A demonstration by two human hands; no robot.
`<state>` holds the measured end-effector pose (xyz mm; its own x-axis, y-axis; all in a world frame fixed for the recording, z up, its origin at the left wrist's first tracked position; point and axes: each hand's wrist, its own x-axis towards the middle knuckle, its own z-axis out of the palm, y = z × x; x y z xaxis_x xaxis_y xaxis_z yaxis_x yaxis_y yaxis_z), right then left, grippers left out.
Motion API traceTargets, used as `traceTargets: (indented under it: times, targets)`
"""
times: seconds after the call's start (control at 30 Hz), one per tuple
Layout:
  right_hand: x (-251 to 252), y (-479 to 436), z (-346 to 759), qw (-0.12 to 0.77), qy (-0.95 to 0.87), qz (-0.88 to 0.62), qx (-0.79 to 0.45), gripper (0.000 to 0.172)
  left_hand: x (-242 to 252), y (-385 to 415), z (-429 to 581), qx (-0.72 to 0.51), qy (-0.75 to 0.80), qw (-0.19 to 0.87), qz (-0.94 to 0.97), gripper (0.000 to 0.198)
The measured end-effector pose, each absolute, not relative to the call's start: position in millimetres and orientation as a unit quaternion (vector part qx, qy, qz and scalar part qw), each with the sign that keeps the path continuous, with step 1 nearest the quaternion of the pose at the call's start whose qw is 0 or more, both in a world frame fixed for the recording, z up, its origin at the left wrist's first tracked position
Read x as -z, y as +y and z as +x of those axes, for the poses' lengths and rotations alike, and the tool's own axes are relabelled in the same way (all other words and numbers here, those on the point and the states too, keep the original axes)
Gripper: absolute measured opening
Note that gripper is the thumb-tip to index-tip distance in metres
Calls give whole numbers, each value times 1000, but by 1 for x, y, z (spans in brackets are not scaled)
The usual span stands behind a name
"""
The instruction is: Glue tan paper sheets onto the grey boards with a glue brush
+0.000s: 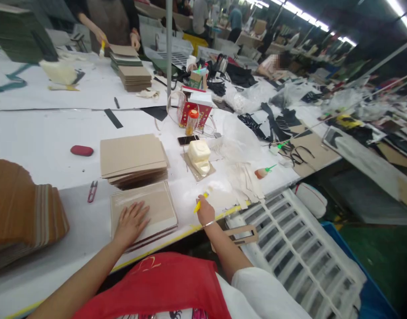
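Left hand (132, 221): fingers spread flat on card (160, 204).
Right hand (206, 213): fingers clamp, I think, a brush (198, 205).
Risk: card could slide off bench (40, 141).

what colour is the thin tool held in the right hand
Bright yellow. The slim yellow tool in the right hand shows best in the head view.

Bright, even light here, pouring from the tube lights (309, 17) running along the upper right, blown out to white. The white table (44, 133) glares a little at centre left. Soft, faint shadow under the left hand (132, 221) on the board (160, 206); right hand (206, 212) and its yellow tool (198, 206) crisp. Far right smears into blur, edges bend wide-angle, and the lower right corner goes dark
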<state>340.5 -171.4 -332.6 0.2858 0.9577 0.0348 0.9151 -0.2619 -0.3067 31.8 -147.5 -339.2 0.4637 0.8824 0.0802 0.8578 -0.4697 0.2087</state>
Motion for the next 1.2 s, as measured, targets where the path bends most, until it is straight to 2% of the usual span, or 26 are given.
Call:
traceTargets:
  times: [0.1, 0.17, 0.3, 0.53, 0.73, 0.83, 0.93, 1.0, 1.07, 1.13, 1.2]
  targets:
    - [361, -193, 353, 42, -604, -795, -32, 26, 337, -148, 33, -82, 517, 69, 849, 44]
    - [377, -199, 353, 19, -629, -776, -32, 22, 337, -148, 34, -81, 521, 74, 846, 44]
    - [390, -202, 349, 27, -652, -755, -54, 22, 337, -147, 33, -80, 525, 84, 843, 44]
    - [380, -194, 348, 71, -621, -767, -146, 26, 331, -146, 31, -72, 526, 108, 841, 44]
    - [362, -183, 336, 156, -567, -792, -168, 23, 321, -141, 25, -48, 516, 165, 839, 49]
    - [339, -174, 329, 249, -547, -783, -158, 22, 311, -135, 26, -67, 524, 183, 829, 55]
    - [305, -165, 314, 343, -545, -746, -168, 25, 292, -130, 41, -147, 514, 206, 820, 61]
    - [279, -159, 299, 390, -547, -707, -219, 28, 276, -128, 59, -207, 479, 270, 809, 66]
    - [256, -154, 284, 438, -538, -653, -304, 30, 262, -128, 78, -243, 455, 390, 763, 66]
    - [240, -147, 273, 483, -511, -602, -379, 31, 255, -128, 91, -252, 448, 501, 696, 57]
    - [235, -137, 266, 517, -480, -578, -410, 33, 255, -129, 92, -252, 453, 548, 656, 48]
